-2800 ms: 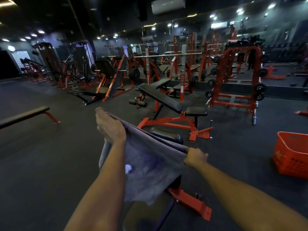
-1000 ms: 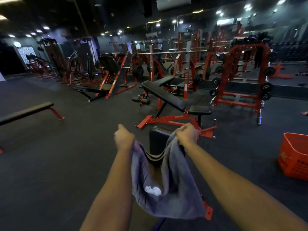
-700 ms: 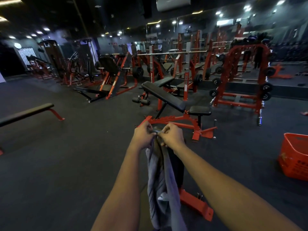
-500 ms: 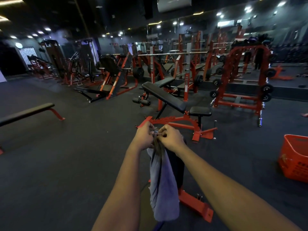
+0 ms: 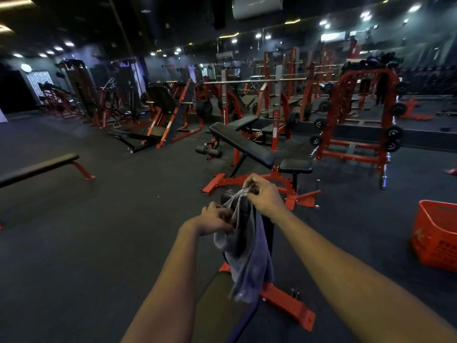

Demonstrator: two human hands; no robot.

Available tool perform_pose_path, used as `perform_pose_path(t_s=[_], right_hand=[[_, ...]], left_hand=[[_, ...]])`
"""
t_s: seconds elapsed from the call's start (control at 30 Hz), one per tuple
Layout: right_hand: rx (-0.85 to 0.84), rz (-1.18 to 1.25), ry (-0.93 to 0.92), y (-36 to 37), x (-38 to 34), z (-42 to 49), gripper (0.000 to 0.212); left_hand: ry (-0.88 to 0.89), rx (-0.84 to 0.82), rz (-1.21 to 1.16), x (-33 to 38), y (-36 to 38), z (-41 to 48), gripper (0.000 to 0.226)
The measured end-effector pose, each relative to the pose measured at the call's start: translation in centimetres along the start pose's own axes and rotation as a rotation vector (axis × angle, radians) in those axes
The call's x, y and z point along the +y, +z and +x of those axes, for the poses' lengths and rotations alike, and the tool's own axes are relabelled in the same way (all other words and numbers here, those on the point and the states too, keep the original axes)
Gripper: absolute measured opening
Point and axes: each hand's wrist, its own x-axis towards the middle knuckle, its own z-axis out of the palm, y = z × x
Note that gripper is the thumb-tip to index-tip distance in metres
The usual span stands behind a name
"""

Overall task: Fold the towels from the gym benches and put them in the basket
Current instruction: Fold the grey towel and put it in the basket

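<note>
Head view, from the left: a flat bench [image 5: 39, 167] stands well apart on the dark floor. The left hand [image 5: 215, 219] grips the grey towel [image 5: 247, 251] partway down its edge, probably to gather the next fold. The right hand [image 5: 265, 195] pinches the top corners higher up, so the cloth hangs in the air in front of the near bench [image 5: 269, 231]. Beyond them stands an incline bench [image 5: 244, 144]. The red basket [image 5: 435, 243] sits on the floor at far right, well apart from the towel. The near bench's red foot [image 5: 288, 305] lies towards that side and looks like the one thing to step around.
</note>
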Motion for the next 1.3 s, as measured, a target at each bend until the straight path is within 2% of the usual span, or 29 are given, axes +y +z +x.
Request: perform_pose_path(t_s=[0.07,0.17,0.23,0.37,0.43,0.5,0.53,0.7,0.8,0.93,1.0,1.07,1.17,1.2,1.3], right_hand=[[-0.007,0.010,-0.002,0.0,0.1,0.1,0.028],[0.024,0.022,0.016,-0.1,0.2,0.2,0.032],[0.066,0.010,0.030,-0.5,0.1,0.2,0.033],[0.161,-0.039,0.104,-1.6,1.8,-0.2,0.035],[0.219,-0.069,0.156,-2.1,3.4,-0.9,0.034],[0.218,-0.107,0.193,-2.6,5.0,-1.5,0.033],[0.201,-0.129,0.210,-2.7,5.6,-1.9,0.034],[0.201,-0.146,0.299,-2.7,6.9,-2.8,0.032],[0.207,-0.172,0.440,-2.6,7.7,-2.9,0.030],[0.177,-0.267,0.583,-2.5,6.8,-2.5,0.011],[0.122,-0.387,0.642,-2.7,6.0,-2.1,0.022],[-0.004,-0.445,0.595,-2.6,4.6,-1.3,0.027],[-0.298,-0.269,0.287,-1.0,2.1,0.2,0.053],[-0.338,-0.228,0.213,-0.3,1.1,0.6,0.053],[-0.229,-0.144,0.080,0.5,-1.6,1.6,0.019]], left_hand=[[-0.064,-0.049,0.058,-0.2,1.3,0.4,0.048],[-0.164,-0.109,0.205,-0.5,3.0,0.5,0.100],[-0.220,-0.115,0.276,-0.7,4.1,0.4,0.116],[-0.240,-0.101,0.327,-1.8,4.2,0.9,0.088],[-0.172,-0.075,0.260,-2.4,3.0,1.3,0.068],[-0.048,0.003,0.108,-3.0,1.6,1.4,0.034],[-0.006,0.027,0.062,-3.0,1.0,1.3,0.030],[0.044,0.088,-0.108,-3.3,-0.1,1.4,0.034],[0.133,0.293,-0.111,-3.2,0.1,1.1,0.033],[0.248,0.624,-0.161,-2.3,0.7,0.7,0.034],[0.287,0.676,-0.186,-1.6,0.4,0.6,0.034],[0.364,0.673,-0.181,-0.5,-0.5,0.5,0.039],[0.463,0.593,-0.176,1.5,-1.8,0.6,0.037],[0.473,0.583,-0.185,2.0,-2.0,0.7,0.039],[0.402,0.616,-0.297,1.7,-1.7,0.7,0.037]])
